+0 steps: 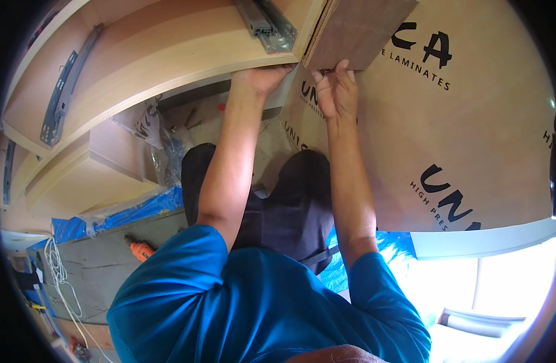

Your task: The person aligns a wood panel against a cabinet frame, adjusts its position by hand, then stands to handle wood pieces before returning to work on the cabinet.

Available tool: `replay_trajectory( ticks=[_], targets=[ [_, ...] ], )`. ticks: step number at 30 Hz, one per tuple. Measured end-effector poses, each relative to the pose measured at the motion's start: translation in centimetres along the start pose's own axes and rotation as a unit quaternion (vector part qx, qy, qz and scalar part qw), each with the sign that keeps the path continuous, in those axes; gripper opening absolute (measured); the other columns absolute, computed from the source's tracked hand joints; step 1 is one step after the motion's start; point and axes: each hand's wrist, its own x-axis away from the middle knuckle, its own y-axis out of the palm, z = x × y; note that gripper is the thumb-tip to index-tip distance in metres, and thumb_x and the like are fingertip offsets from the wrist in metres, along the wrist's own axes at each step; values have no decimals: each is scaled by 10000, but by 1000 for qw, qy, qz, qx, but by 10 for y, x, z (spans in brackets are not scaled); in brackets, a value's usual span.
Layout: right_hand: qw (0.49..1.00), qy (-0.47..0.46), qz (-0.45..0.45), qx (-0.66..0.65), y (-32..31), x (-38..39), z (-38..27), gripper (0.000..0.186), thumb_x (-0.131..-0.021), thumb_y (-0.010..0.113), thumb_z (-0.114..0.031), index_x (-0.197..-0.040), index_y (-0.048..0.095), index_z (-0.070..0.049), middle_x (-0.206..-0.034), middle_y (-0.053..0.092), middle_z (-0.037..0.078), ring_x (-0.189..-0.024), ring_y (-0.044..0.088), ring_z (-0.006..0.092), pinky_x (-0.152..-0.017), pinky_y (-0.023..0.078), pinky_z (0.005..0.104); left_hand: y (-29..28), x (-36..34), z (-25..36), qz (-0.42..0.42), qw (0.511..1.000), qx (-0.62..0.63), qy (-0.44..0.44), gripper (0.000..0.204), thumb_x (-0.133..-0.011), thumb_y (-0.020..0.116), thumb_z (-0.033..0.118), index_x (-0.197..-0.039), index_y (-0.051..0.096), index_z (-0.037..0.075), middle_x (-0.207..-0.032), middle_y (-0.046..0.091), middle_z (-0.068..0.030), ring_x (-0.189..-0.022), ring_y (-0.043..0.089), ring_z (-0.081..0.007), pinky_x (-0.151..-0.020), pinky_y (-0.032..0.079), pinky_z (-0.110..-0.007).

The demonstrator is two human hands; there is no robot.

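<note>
A brown plywood board [359, 33] stands at the top centre, its layered edge against the end of a pale wooden cabinet panel [187, 63]. My right hand [337, 94] is closed at the board's lower edge, thumb to the left and fingertips on its face. Just left of it, my left hand [263, 78] reaches up against the underside of the pale panel's front edge. The panel hides most of that hand's fingers, and I cannot see whether they hold anything. Above this hand, metal drawer slides [269, 27] are fixed to the pale wood.
A large sheet with printed brown covering [447, 139] fills the right side. Another drawer slide [66, 91] is mounted at the left, above a pale wooden box [90, 175]. Blue plastic film [132, 206], an orange power tool [140, 248] and a white cord [59, 275] lie lower left.
</note>
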Motion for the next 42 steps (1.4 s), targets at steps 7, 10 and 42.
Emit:
replay_trajectory(
  ticks=[7, 10, 42],
  targets=[
    [1000, -7, -5, 15, -10, -2, 3, 484, -954, 695, -267, -1354, 498, -79, -1367, 578, 71, -1249, 568, 268, -991, 523, 474, -21, -15, 5, 54, 998, 34, 5, 480, -1024, 438, 450, -1289, 505, 56, -1278, 550, -209, -1150, 539, -400, -997, 474, -593],
    [1000, -5, -16, 13, -14, -4, 7, 486, -967, 677, -264, -1378, 485, -90, -1368, 574, 69, -1241, 573, 264, -966, 533, 464, -16, -12, 7, 56, 998, 13, 3, 453, -1021, 446, 440, -1267, 517, 67, -1258, 560, -197, -1117, 552, -384, -962, 491, -575],
    [996, -34, 38, 78, -11, -1, 9, 557, -995, 606, -282, -1467, 390, -78, -1468, 506, 99, -1325, 509, 286, -1122, 451, 493, -6, -19, 1, -6, 998, 43, 36, 507, -1034, 433, 443, -1326, 513, 37, -1299, 577, -168, -1194, 554, -343, -1003, 493, -489]
  ],
)
